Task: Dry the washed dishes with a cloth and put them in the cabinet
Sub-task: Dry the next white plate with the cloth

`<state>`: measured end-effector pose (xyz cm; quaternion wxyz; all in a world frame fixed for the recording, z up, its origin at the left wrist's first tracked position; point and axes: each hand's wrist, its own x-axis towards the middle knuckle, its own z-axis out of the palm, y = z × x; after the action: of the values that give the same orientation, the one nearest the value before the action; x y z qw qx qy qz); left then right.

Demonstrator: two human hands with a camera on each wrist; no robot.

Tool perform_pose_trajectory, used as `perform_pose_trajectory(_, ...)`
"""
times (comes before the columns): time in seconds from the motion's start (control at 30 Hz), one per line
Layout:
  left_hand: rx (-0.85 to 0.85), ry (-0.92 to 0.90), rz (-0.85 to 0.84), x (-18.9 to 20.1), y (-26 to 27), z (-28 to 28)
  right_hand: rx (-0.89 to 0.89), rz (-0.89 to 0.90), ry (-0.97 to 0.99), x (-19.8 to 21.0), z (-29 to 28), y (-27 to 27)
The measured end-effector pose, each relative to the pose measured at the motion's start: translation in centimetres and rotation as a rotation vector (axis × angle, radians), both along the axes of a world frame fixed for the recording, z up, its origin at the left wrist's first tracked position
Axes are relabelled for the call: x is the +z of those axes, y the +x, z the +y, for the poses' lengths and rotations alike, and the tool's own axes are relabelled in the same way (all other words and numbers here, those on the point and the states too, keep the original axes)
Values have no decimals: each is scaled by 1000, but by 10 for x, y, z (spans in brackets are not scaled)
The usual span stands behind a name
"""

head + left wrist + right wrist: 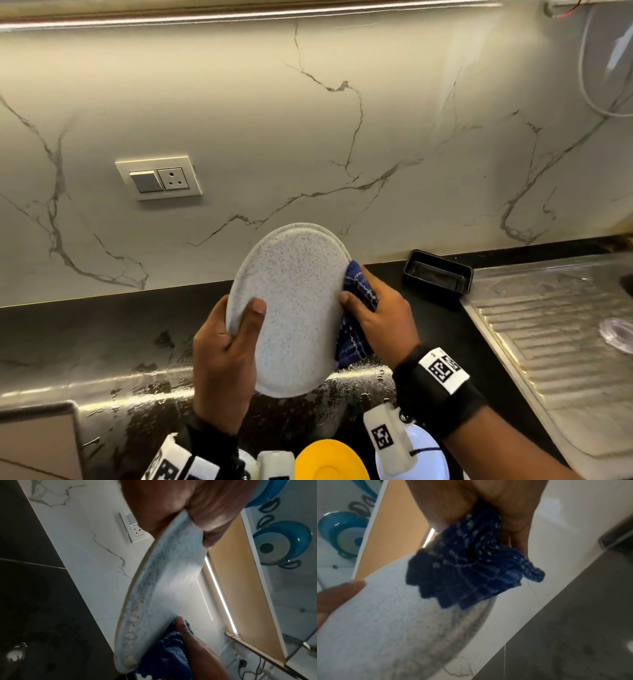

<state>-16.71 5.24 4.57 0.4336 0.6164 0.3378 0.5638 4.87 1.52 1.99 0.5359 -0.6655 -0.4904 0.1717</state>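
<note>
Above wet counter | left hand grips plate edge | right hand clutches cloth at opposite edge

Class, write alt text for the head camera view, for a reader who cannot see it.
A left hand holds a speckled grey plate upright while the right hand presses a blue cloth to its edge, above a wet black countertop before a marble wall.

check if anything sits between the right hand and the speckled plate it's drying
Yes: the blue cloth is bunched between the right hand and the speckled plate at its right edge, as drying needs. The left hand grips the plate's other edge bare.
</note>
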Motion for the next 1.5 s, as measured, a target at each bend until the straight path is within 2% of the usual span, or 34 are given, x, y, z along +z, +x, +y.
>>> perform_pose_trajectory(0.13, -107, -45, 70, 1, -2, 0, -35, 26, 43, 10, 8, 7)
perform_pose_trajectory(0.3, -130, -14, 163, 7, -4, 0, 95, -115, 121, 36, 20, 2)
perform_pose_trajectory(0.43, -96, 39, 227, 6, -4, 1, 254, -335, 148, 50, 25, -19)
perform_pose_trajectory(0.5, -104, 23, 135, 1, -2, 2, 360, -462, 148, 56, 24, -32)
perform_pose_trajectory(0.6, -230, -150, -56, -8, 2, 3, 527, -658, 130, 58, 21, -53)
perform_pose_trajectory(0.7, -256, -459, -317, -7, 5, -3, 647, -757, 67, 48, 15, -68)
perform_pose_trajectory(0.8, -321, -709, -480, -3, 4, -8, 672, -843, 41, 37, 3, -72)
perform_pose_trajectory(0.93, -359, -828, -539, -11, -2, -1, 682, -991, 47, 14, -17, -74)
perform_pose_trajectory(1.1, -282, -958, -626, -24, 3, 2, 642, -1090, 115, -10, -39, -58)
perform_pose_trajectory(1.2, -136, -886, -603, -29, 1, 7, 625, -1143, 149, -22, -49, -41)
perform_pose_trajectory(1.33, -66, -771, -578, -34, -13, 21, 525, -1106, 177, -23, -56, -7)
perform_pose_trajectory(1.4, -47, -744, -530, -34, -16, 24, 456, -908, 139, -23, -55, 8)
perform_pose_trajectory(1.5, -29, -661, -448, -31, -18, 23, 394, -501, 29, -19, -47, 22)
